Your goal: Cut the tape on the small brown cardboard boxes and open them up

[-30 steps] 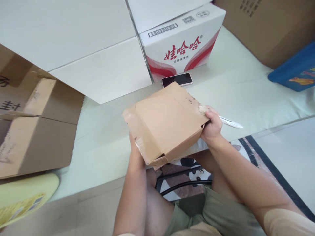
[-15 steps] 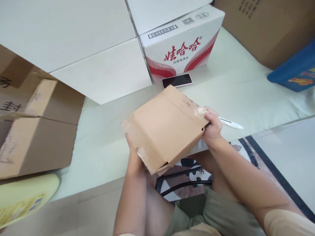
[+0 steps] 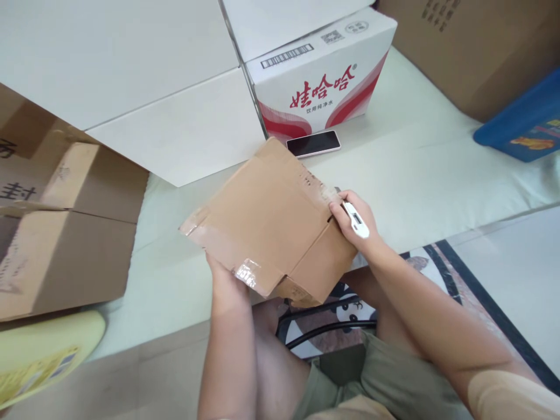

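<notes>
Probably light and bendy, the cardboard box (image 3: pixel 258 216) tilts over the table (image 3: pixel 175 268)'s near edge, best held by its stiffer creases. The right hand (image 3: pixel 367 214) pinches its right edge, gripping a white tool (image 3: pixel 356 220); the left hand (image 3: pixel 225 277)'s fingers are hidden.

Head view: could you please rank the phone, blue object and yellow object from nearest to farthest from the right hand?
1. Phone: beyond the right hand, slightly left.
2. Blue object: at the right edge.
3. Yellow object: lower-left corner.

Phone (image 3: pixel 313 143) (on table (image 3: pixel 437 169)) behind handheld carton (image 3: pixel 258 216)
</notes>
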Demonstrator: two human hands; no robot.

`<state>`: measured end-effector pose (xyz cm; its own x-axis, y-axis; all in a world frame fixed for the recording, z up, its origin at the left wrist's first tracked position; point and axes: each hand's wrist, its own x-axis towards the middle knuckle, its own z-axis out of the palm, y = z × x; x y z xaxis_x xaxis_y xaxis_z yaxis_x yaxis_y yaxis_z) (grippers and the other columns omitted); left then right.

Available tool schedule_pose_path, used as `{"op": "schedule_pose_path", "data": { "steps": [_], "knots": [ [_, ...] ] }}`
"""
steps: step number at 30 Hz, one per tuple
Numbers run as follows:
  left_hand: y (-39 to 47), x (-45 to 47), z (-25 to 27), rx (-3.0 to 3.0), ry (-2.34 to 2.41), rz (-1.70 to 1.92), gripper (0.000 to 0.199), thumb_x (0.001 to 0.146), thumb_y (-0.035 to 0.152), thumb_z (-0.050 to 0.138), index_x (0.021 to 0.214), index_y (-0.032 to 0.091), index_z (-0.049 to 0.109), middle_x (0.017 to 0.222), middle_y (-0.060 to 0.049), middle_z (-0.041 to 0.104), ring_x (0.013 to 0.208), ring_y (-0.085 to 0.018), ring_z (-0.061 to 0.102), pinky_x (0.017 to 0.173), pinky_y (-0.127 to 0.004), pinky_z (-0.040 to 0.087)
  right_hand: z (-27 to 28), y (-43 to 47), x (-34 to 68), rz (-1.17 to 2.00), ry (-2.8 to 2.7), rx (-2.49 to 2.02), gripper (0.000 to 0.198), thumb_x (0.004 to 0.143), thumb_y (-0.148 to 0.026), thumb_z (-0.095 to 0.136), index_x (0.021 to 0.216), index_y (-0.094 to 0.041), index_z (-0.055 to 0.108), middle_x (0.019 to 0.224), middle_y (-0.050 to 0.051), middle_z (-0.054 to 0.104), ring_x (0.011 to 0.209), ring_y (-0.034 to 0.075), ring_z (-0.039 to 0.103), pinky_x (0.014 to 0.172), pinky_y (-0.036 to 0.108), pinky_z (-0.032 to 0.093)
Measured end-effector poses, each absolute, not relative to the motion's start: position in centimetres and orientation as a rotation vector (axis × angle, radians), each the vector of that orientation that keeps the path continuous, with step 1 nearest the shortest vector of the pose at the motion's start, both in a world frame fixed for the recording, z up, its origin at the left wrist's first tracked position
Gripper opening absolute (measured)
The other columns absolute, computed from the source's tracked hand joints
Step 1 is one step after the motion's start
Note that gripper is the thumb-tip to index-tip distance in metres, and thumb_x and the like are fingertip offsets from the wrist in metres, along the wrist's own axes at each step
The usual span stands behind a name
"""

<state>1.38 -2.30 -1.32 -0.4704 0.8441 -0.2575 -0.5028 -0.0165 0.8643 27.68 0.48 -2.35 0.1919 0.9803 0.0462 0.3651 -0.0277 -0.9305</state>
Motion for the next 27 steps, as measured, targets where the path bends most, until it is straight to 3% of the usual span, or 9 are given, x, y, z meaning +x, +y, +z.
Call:
{"op": "schedule_pose_path", "data": {
  "steps": [4,7,9,13,16,18,21,25,27],
  "knots": [
    [-0.8,1.3,-0.1,0.433,1.155,1.77,0.039,0.072,0.054,0.083,0.085,0.02,0.069,0.082,0.001,0.076,0.08,-0.02,0.071,0.077,-0.033,0.057,-3.1,0.9,27.9,0.749,-1.276,-1.534,0.029,0.08,-0.043,0.066,0.103,-0.026,0.06,0.096,0.007,0.078,0.096,0.029,0.074,0.093,0.047,0.056],
    [-0.2,1.1,0.3,0.447,1.133,1.828,0.036,0.078,0.055,0.076,0.083,0.02,0.07,0.083,0.0,0.078,0.083,-0.021,0.071,0.079,-0.033,0.057,-3.9,1.4,28.3,0.819,-1.116,-1.439,0.039,0.078,-0.042,0.071,0.111,-0.026,0.057,0.12,0.012,0.077,0.124,0.031,0.071,0.111,0.054,0.049],
    [0.0,1.0,0.3,0.476,1.116,1.838,0.036,0.082,0.055,0.071,0.089,0.019,0.072,0.093,-0.004,0.08,0.094,-0.025,0.073,0.081,-0.036,0.057,-4.4,1.7,28.4,0.965,-0.981,-1.376,0.046,0.076,-0.046,0.074,0.113,-0.027,0.056,0.125,0.013,0.075,0.127,0.031,0.069,0.111,0.054,0.05],
    [0.1,1.2,0.4,0.517,1.069,1.829,0.039,0.09,0.052,0.063,0.106,0.019,0.074,0.116,-0.008,0.079,0.119,-0.03,0.069,0.099,-0.044,0.056,-5.2,2.1,28.2,1.112,-0.704,-1.295,0.054,0.071,-0.053,0.078,0.113,-0.029,0.053,0.118,0.007,0.073,0.105,0.024,0.073,0.089,0.043,0.059],
    [0.3,1.3,0.5,0.472,1.103,1.846,0.041,0.094,0.051,0.058,0.113,0.018,0.074,0.126,-0.01,0.077,0.128,-0.031,0.065,0.111,-0.048,0.052,-5.1,1.9,27.8,1.199,-0.657,-1.306,0.048,0.07,-0.057,0.08,0.099,-0.027,0.058,0.086,0.0,0.068,0.072,0.017,0.066,0.064,0.032,0.053],
    [0.3,1.2,0.6,0.436,1.147,1.835,0.042,0.097,0.049,0.055,0.117,0.017,0.073,0.13,-0.011,0.075,0.133,-0.031,0.062,0.115,-0.048,0.049,-4.7,1.5,27.5,1.32,-0.674,-1.309,0.046,0.068,-0.062,0.08,0.085,-0.025,0.06,0.068,-0.002,0.061,0.06,0.015,0.057,0.055,0.03,0.047],
    [0.0,1.0,0.8,0.479,1.113,1.827,0.045,0.097,0.052,0.053,0.123,0.021,0.072,0.138,-0.011,0.071,0.142,-0.03,0.056,0.12,-0.045,0.046,-4.2,1.1,27.1,1.392,-0.69,-1.259,0.046,0.066,-0.062,0.083,0.081,-0.024,0.063,0.067,-0.002,0.063,0.061,0.016,0.057,0.058,0.03,0.048],
    [-0.9,1.1,1.2,0.602,0.94,1.81,0.071,0.086,0.082,0.05,0.128,0.028,0.069,0.153,-0.007,0.061,0.154,-0.033,0.044,0.123,-0.047,0.043,-3.9,1.0,26.9,1.339,-0.637,-1.213,0.041,0.068,-0.057,0.082,0.087,-0.024,0.067,0.074,-0.003,0.069,0.065,0.016,0.061,0.061,0.03,0.051],
    [-0.8,1.1,0.8,0.59,0.977,1.796,0.072,0.08,0.081,0.063,0.127,0.026,0.069,0.153,-0.009,0.061,0.154,-0.034,0.043,0.124,-0.048,0.042,-3.7,0.9,27.0,1.281,-0.735,-1.27,0.039,0.072,-0.059,0.078,0.083,-0.024,0.066,0.068,-0.003,0.067,0.059,0.015,0.059,0.056,0.029,0.048]
  ]
}}
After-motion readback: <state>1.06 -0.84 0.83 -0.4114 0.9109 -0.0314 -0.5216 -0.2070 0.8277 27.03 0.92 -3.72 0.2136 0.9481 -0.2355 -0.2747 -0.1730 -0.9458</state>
